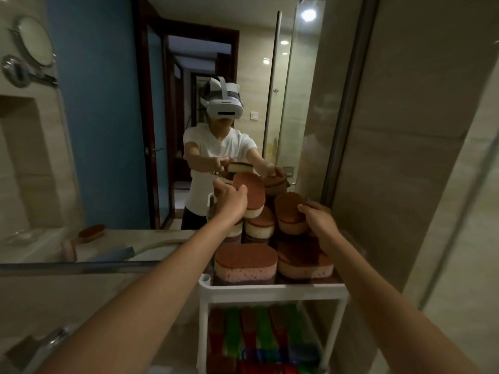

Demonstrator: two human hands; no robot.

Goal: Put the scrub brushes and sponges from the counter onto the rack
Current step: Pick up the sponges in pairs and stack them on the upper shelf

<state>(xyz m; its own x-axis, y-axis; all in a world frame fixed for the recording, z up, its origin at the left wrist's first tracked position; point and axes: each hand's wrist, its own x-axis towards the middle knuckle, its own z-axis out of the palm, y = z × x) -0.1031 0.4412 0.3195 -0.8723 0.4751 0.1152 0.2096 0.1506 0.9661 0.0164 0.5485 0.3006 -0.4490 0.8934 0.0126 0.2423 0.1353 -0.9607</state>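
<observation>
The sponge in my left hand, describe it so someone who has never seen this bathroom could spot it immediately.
Find the white rack standing against the mirror, its top shelf piled with sponges. At the pile's upper left, the left hand grips one sponge. It is the highest, tipped up with its rust-brown face outward and cream foam below.

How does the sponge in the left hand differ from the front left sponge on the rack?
The sponge in the left hand is held tilted; the front left sponge lies flat. The held one's foam looks cream, the front one's pink. Both have brown scrub faces.
</observation>
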